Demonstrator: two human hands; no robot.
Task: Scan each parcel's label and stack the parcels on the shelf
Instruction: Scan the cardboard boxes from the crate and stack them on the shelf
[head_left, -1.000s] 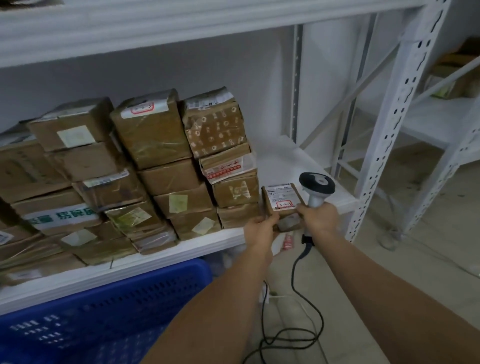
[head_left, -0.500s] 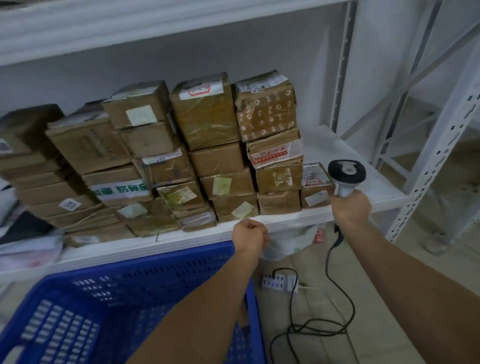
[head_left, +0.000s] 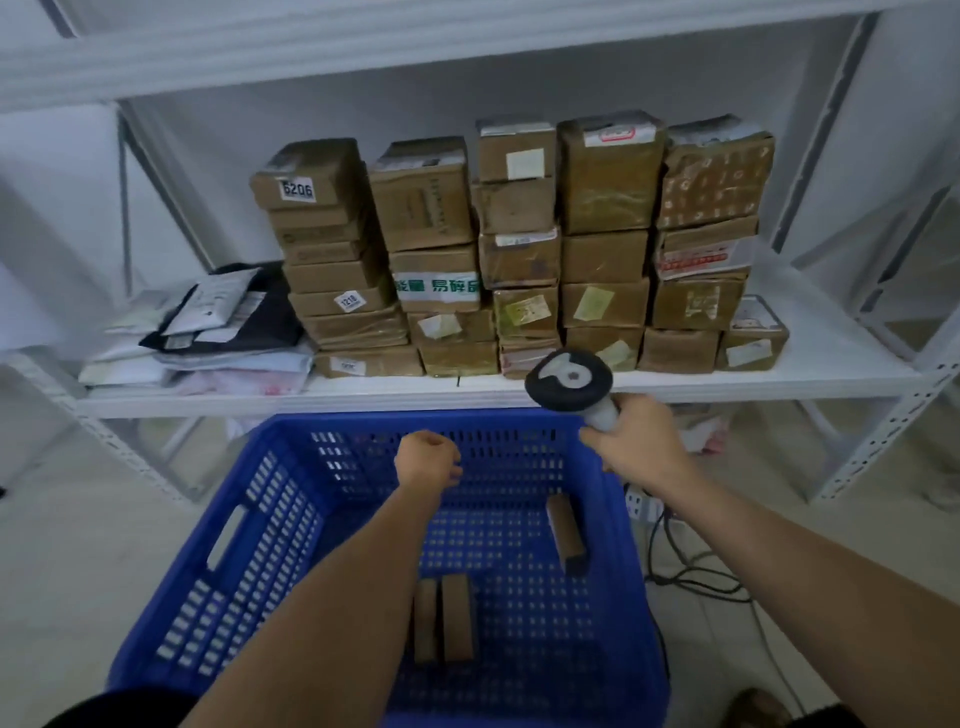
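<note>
We see stacked parcels (head_left: 519, 249) on shelf (head_left: 841, 364), mailers (head_left: 208, 332) left of them; crate (head_left: 171, 597) before shelf holds three parcels (head_left: 447, 618).

Basket open from above, shelf packed at centre

The blue basket (head_left: 218, 545) gapes upward, and most of its floor lies bare; only two small parcels on edge (head_left: 447, 618) near the front and one parcel leaning on the right wall (head_left: 563, 530) take up room inside. Above it, the left hand (head_left: 428, 460) and the right hand (head_left: 641, 441), holding the scanner (head_left: 569, 380), hang over the far rim. On the shelf (head_left: 831, 364) the stacked boxes (head_left: 605, 234) form a near-solid wall (columns touching), with soft mailers (head_left: 208, 332) piled to their left. Free shelf board shows right of the low end box (head_left: 753, 338), bounded by the perforated upright (head_left: 883, 441), and a narrow strip runs before the stacks.
</note>
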